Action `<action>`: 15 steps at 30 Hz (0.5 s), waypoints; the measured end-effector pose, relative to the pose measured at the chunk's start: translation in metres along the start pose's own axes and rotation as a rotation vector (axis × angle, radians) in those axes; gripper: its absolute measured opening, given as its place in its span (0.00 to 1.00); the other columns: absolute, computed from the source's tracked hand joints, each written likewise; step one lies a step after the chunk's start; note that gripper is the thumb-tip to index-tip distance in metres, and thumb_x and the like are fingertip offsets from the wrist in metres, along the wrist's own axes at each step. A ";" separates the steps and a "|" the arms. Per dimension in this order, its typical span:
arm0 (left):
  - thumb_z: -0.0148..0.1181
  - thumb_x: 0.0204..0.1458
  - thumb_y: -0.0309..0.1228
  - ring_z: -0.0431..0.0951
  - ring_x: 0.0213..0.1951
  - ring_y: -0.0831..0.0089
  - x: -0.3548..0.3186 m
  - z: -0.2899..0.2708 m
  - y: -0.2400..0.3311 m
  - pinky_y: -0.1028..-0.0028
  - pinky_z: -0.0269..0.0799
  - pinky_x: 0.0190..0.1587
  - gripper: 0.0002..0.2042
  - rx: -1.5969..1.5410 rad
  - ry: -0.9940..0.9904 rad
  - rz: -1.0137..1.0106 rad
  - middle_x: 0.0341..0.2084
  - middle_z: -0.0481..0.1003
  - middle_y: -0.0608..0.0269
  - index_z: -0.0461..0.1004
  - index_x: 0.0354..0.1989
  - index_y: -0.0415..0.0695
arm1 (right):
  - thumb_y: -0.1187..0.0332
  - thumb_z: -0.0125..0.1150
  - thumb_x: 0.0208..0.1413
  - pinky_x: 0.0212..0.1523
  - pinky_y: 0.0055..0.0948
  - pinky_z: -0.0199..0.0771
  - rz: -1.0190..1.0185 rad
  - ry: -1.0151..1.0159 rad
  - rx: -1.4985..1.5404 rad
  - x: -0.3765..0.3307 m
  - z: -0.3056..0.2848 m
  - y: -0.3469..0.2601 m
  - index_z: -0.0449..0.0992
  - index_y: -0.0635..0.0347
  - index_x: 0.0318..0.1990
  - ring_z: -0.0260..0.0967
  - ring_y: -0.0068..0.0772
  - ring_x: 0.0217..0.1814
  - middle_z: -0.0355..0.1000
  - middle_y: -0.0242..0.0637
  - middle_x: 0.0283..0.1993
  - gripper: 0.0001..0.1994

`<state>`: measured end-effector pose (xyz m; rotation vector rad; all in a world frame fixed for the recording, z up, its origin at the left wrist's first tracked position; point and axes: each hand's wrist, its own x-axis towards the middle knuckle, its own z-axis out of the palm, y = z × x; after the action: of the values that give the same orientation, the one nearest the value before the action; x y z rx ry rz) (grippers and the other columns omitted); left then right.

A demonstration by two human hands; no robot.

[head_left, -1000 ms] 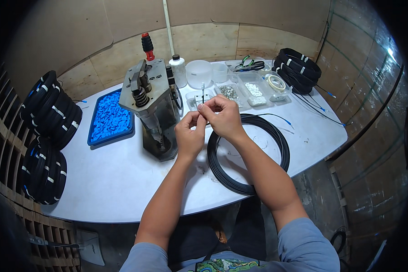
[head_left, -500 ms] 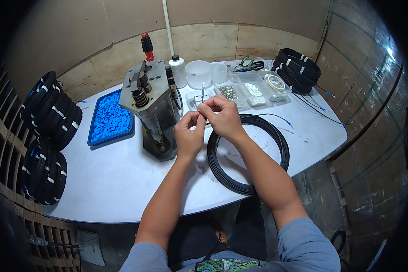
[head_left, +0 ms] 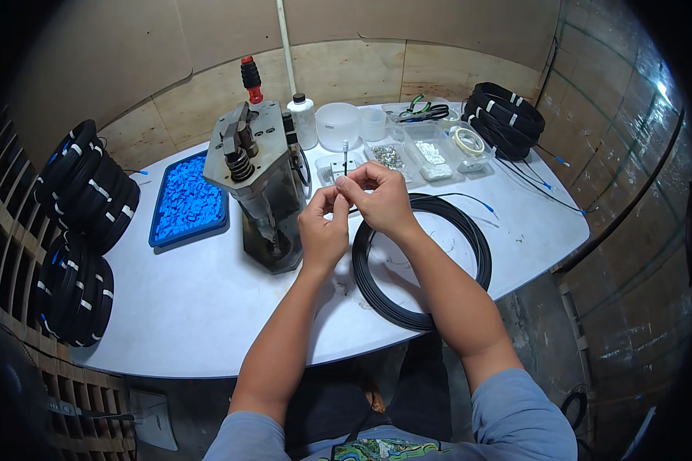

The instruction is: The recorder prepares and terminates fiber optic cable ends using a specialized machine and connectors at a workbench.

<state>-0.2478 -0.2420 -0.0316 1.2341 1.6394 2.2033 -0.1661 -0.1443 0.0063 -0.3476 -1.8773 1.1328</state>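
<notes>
A black cable point(head_left: 346, 164) stands upright between my fingertips, its pale, narrow end piece pointing away from me. My right hand point(head_left: 383, 201) pinches it just below that end with thumb and forefinger. Right beside it, my left hand point(head_left: 324, 232) has its thumb and fingers closed on the cable lower down; the exact grip is partly hidden. The cable's large black coil point(head_left: 481, 257) lies on the table under my right forearm. From the coil's far side another end with a blue tip point(head_left: 490, 208) reaches out to the right.
A metal press point(head_left: 257, 192) stands left of my hands, beside a blue tray point(head_left: 215, 228) of small blue parts. Behind are a bottle point(head_left: 303, 127), clear boxes of small parts point(head_left: 390, 159), tape point(head_left: 467, 141) and pliers point(head_left: 419, 107). Bundled coils point(head_left: 92, 180) sit left, others point(head_left: 504, 123) right.
Both hands and the cable end have shifted very slightly to the right. The grip looks the same, and nothing else has visibly moved.
</notes>
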 end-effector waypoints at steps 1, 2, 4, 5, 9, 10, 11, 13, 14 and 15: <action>0.58 0.61 0.30 0.79 0.32 0.78 0.000 0.001 0.002 0.76 0.74 0.39 0.10 -0.001 0.000 -0.001 0.29 0.81 0.61 0.78 0.41 0.34 | 0.71 0.69 0.57 0.38 0.23 0.78 0.042 -0.038 -0.009 0.000 -0.002 -0.002 0.80 0.68 0.32 0.76 0.20 0.35 0.76 0.34 0.33 0.08; 0.57 0.62 0.30 0.79 0.33 0.78 -0.001 0.001 0.006 0.76 0.74 0.39 0.10 -0.010 -0.004 -0.024 0.30 0.81 0.61 0.78 0.41 0.34 | 0.71 0.69 0.57 0.38 0.23 0.78 0.043 -0.038 -0.010 -0.001 -0.002 -0.004 0.80 0.68 0.32 0.76 0.20 0.35 0.76 0.34 0.33 0.08; 0.56 0.63 0.31 0.79 0.34 0.78 -0.001 0.001 0.007 0.76 0.73 0.40 0.11 -0.021 -0.008 -0.047 0.30 0.81 0.61 0.78 0.41 0.34 | 0.71 0.69 0.58 0.39 0.22 0.79 0.088 -0.082 0.052 -0.001 -0.003 -0.007 0.80 0.69 0.33 0.76 0.20 0.35 0.76 0.35 0.34 0.08; 0.56 0.63 0.31 0.78 0.34 0.79 0.000 0.001 0.007 0.76 0.72 0.39 0.11 -0.049 -0.005 -0.061 0.30 0.81 0.62 0.78 0.41 0.35 | 0.71 0.69 0.58 0.39 0.22 0.79 0.088 -0.082 0.051 -0.001 -0.004 -0.007 0.80 0.69 0.33 0.76 0.20 0.35 0.76 0.35 0.34 0.08; 0.55 0.63 0.33 0.75 0.32 0.81 0.002 -0.001 0.004 0.78 0.70 0.38 0.12 -0.112 -0.007 -0.110 0.28 0.79 0.65 0.79 0.39 0.36 | 0.71 0.68 0.59 0.39 0.22 0.79 0.126 -0.148 0.230 -0.001 -0.002 -0.003 0.80 0.69 0.37 0.76 0.20 0.36 0.78 0.36 0.35 0.08; 0.55 0.63 0.33 0.75 0.32 0.81 0.002 -0.002 0.002 0.78 0.70 0.38 0.12 -0.112 -0.006 -0.110 0.28 0.79 0.65 0.79 0.39 0.36 | 0.71 0.67 0.59 0.38 0.21 0.78 0.148 -0.162 0.277 -0.001 -0.002 -0.002 0.80 0.69 0.38 0.76 0.20 0.36 0.79 0.36 0.36 0.08; 0.55 0.63 0.33 0.74 0.32 0.82 0.003 -0.002 0.000 0.78 0.70 0.38 0.12 -0.117 -0.017 -0.115 0.27 0.78 0.65 0.79 0.39 0.36 | 0.71 0.67 0.59 0.38 0.21 0.78 0.148 -0.163 0.276 -0.001 -0.002 -0.002 0.80 0.69 0.38 0.76 0.20 0.36 0.79 0.36 0.36 0.08; 0.55 0.63 0.33 0.73 0.31 0.82 0.003 -0.003 -0.001 0.79 0.69 0.37 0.12 -0.123 -0.027 -0.120 0.26 0.78 0.66 0.79 0.38 0.36 | 0.72 0.67 0.59 0.36 0.21 0.78 0.144 -0.158 0.234 -0.001 -0.003 -0.002 0.80 0.68 0.39 0.75 0.18 0.34 0.79 0.35 0.34 0.07; 0.55 0.62 0.33 0.73 0.31 0.82 0.003 -0.004 -0.001 0.78 0.70 0.38 0.12 -0.114 -0.042 -0.129 0.26 0.78 0.66 0.78 0.38 0.36 | 0.72 0.67 0.59 0.36 0.21 0.78 0.144 -0.158 0.234 -0.001 -0.003 -0.002 0.80 0.68 0.39 0.75 0.18 0.34 0.79 0.35 0.34 0.07; 0.54 0.62 0.33 0.74 0.31 0.82 0.003 -0.004 -0.001 0.78 0.70 0.38 0.12 -0.105 -0.057 -0.137 0.26 0.78 0.65 0.78 0.37 0.35 | 0.72 0.67 0.59 0.35 0.21 0.77 0.172 -0.155 0.221 -0.001 -0.004 -0.002 0.80 0.68 0.37 0.75 0.18 0.33 0.79 0.35 0.33 0.06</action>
<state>-0.2529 -0.2429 -0.0316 1.1117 1.5181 2.1227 -0.1621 -0.1440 0.0083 -0.3074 -1.8583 1.5064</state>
